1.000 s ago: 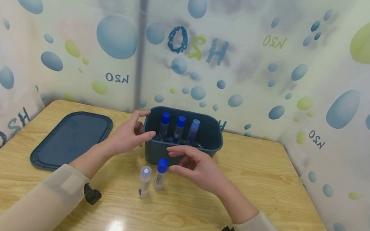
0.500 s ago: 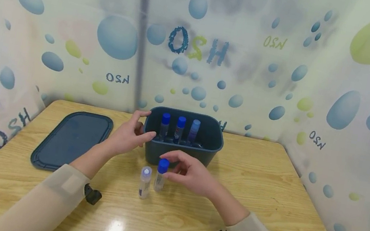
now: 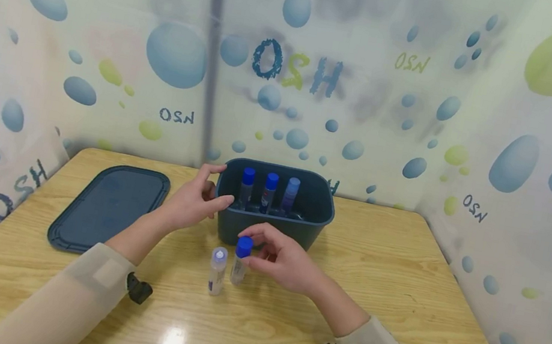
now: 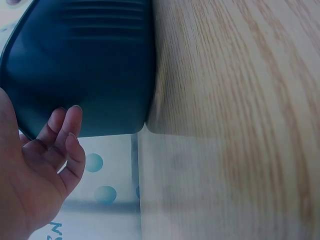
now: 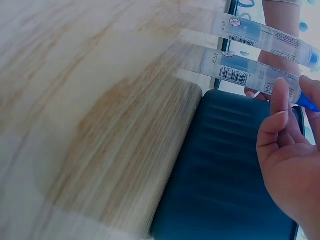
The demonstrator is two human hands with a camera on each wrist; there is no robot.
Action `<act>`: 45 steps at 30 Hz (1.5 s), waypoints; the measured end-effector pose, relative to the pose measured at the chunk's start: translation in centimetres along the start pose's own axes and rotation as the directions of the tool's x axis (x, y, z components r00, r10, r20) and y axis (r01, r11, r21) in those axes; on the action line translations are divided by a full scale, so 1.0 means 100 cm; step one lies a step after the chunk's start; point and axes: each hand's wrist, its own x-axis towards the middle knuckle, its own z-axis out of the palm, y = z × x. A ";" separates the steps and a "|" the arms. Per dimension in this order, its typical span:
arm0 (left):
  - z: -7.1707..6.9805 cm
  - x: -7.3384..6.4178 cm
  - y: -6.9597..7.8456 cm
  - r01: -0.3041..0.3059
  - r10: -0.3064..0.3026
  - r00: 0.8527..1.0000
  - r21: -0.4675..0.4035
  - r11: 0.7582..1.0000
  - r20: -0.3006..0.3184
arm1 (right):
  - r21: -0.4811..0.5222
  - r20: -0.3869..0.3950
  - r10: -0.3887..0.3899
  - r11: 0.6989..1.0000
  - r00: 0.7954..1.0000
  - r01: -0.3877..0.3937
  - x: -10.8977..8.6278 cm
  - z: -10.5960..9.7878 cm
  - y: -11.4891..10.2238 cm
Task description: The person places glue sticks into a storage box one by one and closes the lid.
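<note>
My left hand [image 3: 194, 200] grips the left end of a dark blue plastic bin [image 3: 266, 228], thumb and index finger at its rim. In the left wrist view its other fingers [image 4: 75, 122] curl by the bin's outer wall. In front of the bin, my right hand [image 3: 283, 258] pinches the blue cap [image 3: 244, 246] of a clear glue bottle [image 5: 240, 71], which stands upright on the table. A second clear glue bottle [image 3: 217, 275] with a pale translucent top stands just left of it. Inside the bin, several blue-capped bottles [image 3: 269, 192] stand in a row; their bottoms are hidden.
A dark blue lid [image 3: 111, 208] lies flat on the wooden table [image 3: 399, 290], left of the bin. A patterned curtain [image 3: 377, 91] rises behind the table and along both sides.
My right hand has moved left and slightly down to the blue-capped bottle and now pinches its cap. The left hand and the bin have stayed in place.
</note>
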 end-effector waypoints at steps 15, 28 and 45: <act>0.001 -0.001 -0.001 0.001 -0.001 1.000 -0.006 1.000 0.008 | -0.093 -0.015 -0.057 0.994 0.998 0.056 -0.004 0.000 0.002; 0.001 -0.001 0.000 0.010 -0.010 1.000 -0.005 1.000 0.002 | -0.102 -0.097 -0.088 0.992 0.991 0.078 -0.022 -0.016 -0.012; 0.000 -0.001 -0.002 -0.001 0.002 1.000 -0.016 1.000 0.011 | -0.170 -0.221 -0.163 0.977 0.962 0.127 -0.034 -0.044 -0.046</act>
